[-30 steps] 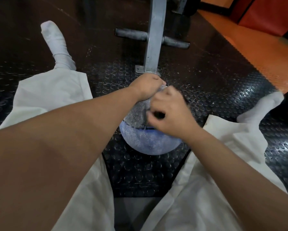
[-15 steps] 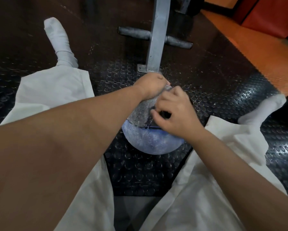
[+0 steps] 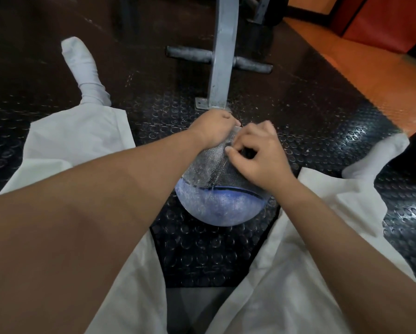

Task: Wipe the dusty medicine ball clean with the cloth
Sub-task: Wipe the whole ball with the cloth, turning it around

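Medicine ball (image 3: 220,208) on floor (image 3: 322,131) btwn legs, cloth (image 3: 211,165) draped over top. L hand (image 3: 214,127) grip clenched on cloth's far edge, R hand (image 3: 257,153) pinches it. Best: keep cloth taut, drag w/ pressure to near side, then roll ball. Ball blue, near face w/ whitish dust film.

One medicine ball (image 3: 221,208), one cloth (image 3: 214,162), left hand (image 3: 214,127) plus right hand (image 3: 257,155), two socks (image 3: 86,68).

A single view, worn on the head of a person seated on the floor (image 3: 322,121); it faces forward and steeply down along both forearms; the left hand (image 3: 214,127), right hand (image 3: 257,155) and ball (image 3: 221,208) lie near, mid-frame.
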`<move>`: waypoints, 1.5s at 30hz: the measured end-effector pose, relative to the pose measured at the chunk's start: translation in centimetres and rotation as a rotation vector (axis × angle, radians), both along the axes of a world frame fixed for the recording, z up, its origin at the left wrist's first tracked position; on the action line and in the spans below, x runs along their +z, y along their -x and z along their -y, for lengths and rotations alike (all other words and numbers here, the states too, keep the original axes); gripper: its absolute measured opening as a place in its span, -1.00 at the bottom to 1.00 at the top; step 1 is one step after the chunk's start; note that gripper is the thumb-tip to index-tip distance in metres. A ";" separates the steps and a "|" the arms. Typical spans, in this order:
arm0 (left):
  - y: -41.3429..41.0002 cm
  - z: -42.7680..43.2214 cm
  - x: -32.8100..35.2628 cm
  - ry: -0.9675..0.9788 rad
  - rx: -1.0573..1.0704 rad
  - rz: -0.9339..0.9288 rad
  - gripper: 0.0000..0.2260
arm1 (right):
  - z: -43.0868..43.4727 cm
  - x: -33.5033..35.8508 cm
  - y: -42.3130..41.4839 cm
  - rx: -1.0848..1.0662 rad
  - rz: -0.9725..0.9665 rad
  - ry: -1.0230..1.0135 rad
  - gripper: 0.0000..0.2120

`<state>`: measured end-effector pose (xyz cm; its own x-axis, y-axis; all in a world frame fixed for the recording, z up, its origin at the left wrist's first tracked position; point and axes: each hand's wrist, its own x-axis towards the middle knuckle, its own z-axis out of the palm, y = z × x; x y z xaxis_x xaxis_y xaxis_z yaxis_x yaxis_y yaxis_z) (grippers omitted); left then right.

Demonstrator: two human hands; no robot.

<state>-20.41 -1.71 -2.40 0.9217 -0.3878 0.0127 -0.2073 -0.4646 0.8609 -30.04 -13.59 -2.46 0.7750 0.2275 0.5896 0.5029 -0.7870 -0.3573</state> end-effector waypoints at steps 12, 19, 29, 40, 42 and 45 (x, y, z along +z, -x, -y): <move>0.7 -0.9 -0.2 0.042 0.037 -0.008 -0.74 | 0.9 0.5 -0.7 0.029 -0.074 -0.083 -0.83; 0.7 -1.3 0.0 0.031 0.065 -0.009 -0.73 | -1.3 -0.6 0.9 0.028 -0.020 -0.016 -0.79; 1.7 -1.7 -0.4 0.066 0.045 -0.025 -0.76 | 0.4 1.0 -2.6 -0.138 -0.199 -0.157 -0.79; 1.6 -1.8 -0.4 0.068 0.071 -0.029 -0.76 | -1.0 0.3 0.3 -0.033 -0.114 -0.038 -0.76; 1.9 -1.5 -0.2 0.054 0.090 -0.017 -0.77 | -0.4 0.9 -0.9 -0.191 -0.149 -0.169 -0.79; 1.8 -1.0 0.3 -0.006 0.091 0.013 -0.78 | -0.9 0.8 -0.7 -0.251 -0.131 -0.159 -0.80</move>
